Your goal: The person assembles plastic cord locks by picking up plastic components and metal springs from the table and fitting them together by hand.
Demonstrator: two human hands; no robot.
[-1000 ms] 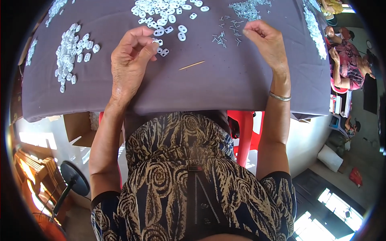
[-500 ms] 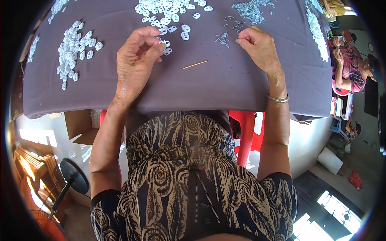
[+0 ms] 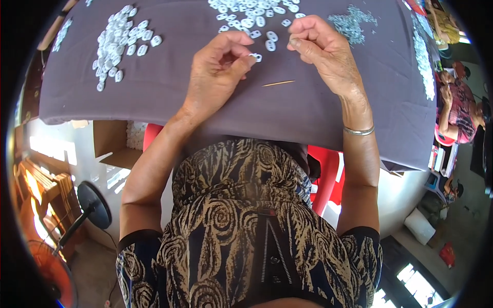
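My left hand (image 3: 218, 72) is closed, pinching a small white plastic piece with holes (image 3: 257, 58) between thumb and fingers, above the cloth. To its right, my right hand (image 3: 328, 56) has its thumb and forefinger pressed together. Whatever sits in that pinch is too small to make out. Two loose white oval pieces (image 3: 271, 41) lie between the hands. Nearer to me rests a thin pointed wooden stick (image 3: 278, 83). Beyond my right hand spreads a heap of small metal pins (image 3: 353, 24), partly hidden by the hand.
A dark cloth (image 3: 154, 97) covers the table. One pile of white pieces (image 3: 244, 10) lies at the far middle, another pile (image 3: 113, 43) at the left. More small pieces (image 3: 423, 66) line the right edge. A black round fan-like object (image 3: 95, 205) stands at lower left. Another person (image 3: 457, 108) sits at right.
My right hand has moved left, away from the metal pins and closer to my left hand. The left hand still holds its white piece. The whole view has shifted somewhat.
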